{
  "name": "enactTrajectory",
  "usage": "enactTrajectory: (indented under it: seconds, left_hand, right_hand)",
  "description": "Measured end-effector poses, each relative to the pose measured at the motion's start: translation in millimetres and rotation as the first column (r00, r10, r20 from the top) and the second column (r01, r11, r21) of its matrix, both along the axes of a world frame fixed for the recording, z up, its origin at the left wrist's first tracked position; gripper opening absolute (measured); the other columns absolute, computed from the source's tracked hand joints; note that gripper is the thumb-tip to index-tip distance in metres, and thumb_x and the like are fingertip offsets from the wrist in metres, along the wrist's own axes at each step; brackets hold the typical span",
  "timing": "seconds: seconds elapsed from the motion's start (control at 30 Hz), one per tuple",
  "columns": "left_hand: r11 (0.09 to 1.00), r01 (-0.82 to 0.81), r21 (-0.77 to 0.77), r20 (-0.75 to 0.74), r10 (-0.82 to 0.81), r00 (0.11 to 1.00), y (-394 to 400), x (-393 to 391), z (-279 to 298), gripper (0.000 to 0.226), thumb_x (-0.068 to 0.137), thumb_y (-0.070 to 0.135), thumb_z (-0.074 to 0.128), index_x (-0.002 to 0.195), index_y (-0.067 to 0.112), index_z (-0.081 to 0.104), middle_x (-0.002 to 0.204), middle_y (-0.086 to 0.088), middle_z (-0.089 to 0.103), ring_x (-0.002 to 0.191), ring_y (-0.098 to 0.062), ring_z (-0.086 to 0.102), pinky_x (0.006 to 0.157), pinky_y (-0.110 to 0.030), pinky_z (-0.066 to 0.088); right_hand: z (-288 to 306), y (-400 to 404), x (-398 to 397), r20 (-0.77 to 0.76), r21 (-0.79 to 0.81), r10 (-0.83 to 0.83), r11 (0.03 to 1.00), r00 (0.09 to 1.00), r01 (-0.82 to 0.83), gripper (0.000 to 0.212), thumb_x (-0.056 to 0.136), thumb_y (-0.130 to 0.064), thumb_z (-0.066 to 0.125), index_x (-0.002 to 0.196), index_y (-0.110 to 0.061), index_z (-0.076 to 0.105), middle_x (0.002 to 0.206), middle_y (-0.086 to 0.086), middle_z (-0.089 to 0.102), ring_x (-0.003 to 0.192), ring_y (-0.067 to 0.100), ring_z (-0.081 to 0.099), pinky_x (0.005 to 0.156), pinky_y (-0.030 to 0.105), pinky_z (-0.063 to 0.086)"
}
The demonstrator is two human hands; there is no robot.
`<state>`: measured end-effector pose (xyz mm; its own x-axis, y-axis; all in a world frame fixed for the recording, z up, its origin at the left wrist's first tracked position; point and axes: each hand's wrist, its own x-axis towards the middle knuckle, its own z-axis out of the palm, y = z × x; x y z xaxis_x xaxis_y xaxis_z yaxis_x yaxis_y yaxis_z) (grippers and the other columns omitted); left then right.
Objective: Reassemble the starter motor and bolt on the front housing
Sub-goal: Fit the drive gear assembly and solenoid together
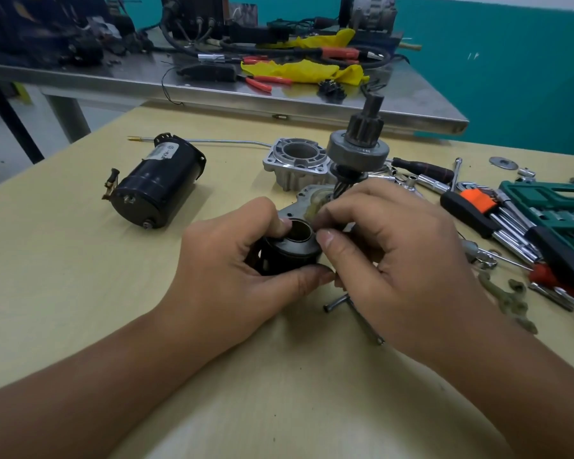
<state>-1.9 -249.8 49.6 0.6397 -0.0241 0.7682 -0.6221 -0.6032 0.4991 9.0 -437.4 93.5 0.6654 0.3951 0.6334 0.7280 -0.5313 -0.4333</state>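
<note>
While the left hand [246, 256] gripped the dark ring part [287, 250] at centre frame, the right hand [391, 246] pinched its rim; judged sub-assembly stage, seating next.

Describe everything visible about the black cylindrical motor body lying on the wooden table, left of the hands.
The black motor body is a glossy, dark metal-looking cylinder lying on its side on the tan table, angled diagonally. Its near end cap shows a small bolt or stud near the rim. A brass-coloured terminal with a dark lead sticks out on its left. A pale label sits near the far end, its text unreadable, beside a flanged rim. Neither hand touches it; it lies apart from the other parts.
</note>
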Motion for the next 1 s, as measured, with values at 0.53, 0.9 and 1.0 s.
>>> enactTrajectory:
  seconds: [0.53,0.9,1.0]
  left_hand:
    - [0.998,0.050,-0.037,-0.003,-0.050,0.999,-1.3,-1.7,2.5,0.054,0.076,0.047,0.083,0.080,-0.003,0.063,0.087,-0.002,0.072,0.080,-0.019,0.069,0.063,-0.029,0.056]
    - [0.962,0.180,-0.204,-0.144,-0.212,0.967,9.3,2.3,-1.4,0.049,0.068,0.045,0.088,0.088,0.013,0.056,0.095,0.005,0.071,0.089,-0.024,0.072,0.071,-0.043,0.061]
    - [0.955,0.199,-0.222,-0.156,-0.236,0.959,10.5,1.6,-1.9,0.051,0.067,0.045,0.089,0.089,0.012,0.056,0.096,0.001,0.072,0.087,-0.029,0.072,0.068,-0.045,0.061]
  right_hand:
    - [-3.6,-1.7,2.5,0.177,0.044,0.004,0.999,0.984,-0.012,0.010,0.081,-0.003,0.072,0.086,-0.005,0.080,0.079,0.004,0.071,0.069,0.013,0.067,0.060,0.029,0.055]
    - [-5.2,-7.5,6.3,0.177,-0.011,0.074,0.997,0.982,-0.073,0.009,0.082,-0.010,0.081,0.086,-0.002,0.078,0.087,0.004,0.075,0.083,0.016,0.070,0.072,0.031,0.055]
    - [-5.8,-8.7,6.7,0.178,-0.015,0.066,0.998,0.982,-0.065,0.010,0.084,-0.011,0.080,0.092,-0.004,0.080,0.091,0.003,0.075,0.084,0.014,0.069,0.073,0.028,0.055]
